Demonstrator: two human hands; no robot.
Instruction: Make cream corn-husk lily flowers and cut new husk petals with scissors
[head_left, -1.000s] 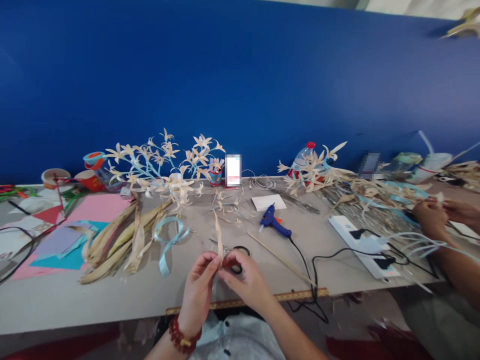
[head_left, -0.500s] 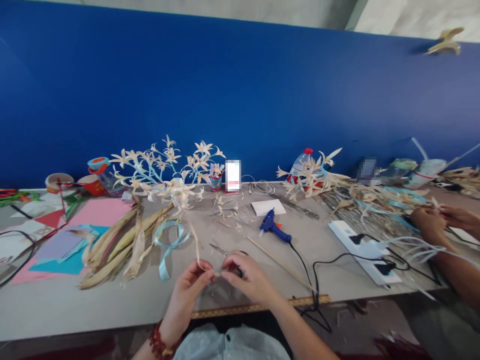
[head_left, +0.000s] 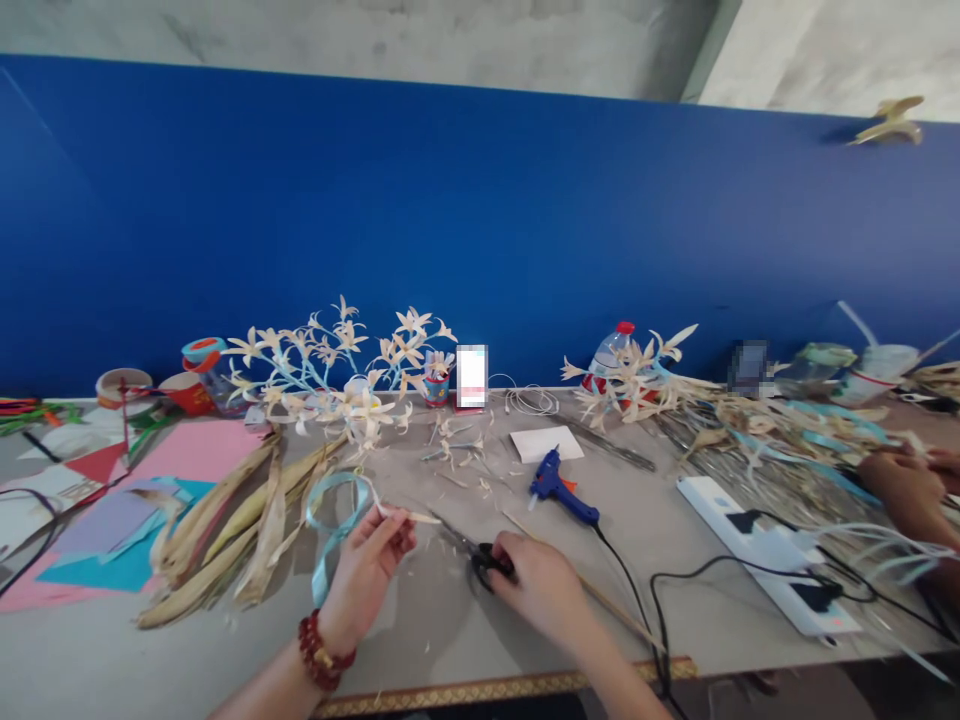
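My left hand, a red bead bracelet on its wrist, pinches a thin pale strip of dried leaf above the grey table. My right hand rests on the black handles of a pair of scissors lying on the table, fingers curled over them. The scissor blades point toward the strip. A light blue ribbon loop lies just left of my left hand.
Dried husks and coloured paper lie at left. Pale leaf flowers stand at the back. A blue glue gun, a white power strip and black cables sit at right. Another person's hands work at far right.
My hands have come apart. The left one kept the leaf strip and moved left; the right one dropped onto the scissors. The view has shifted upward.
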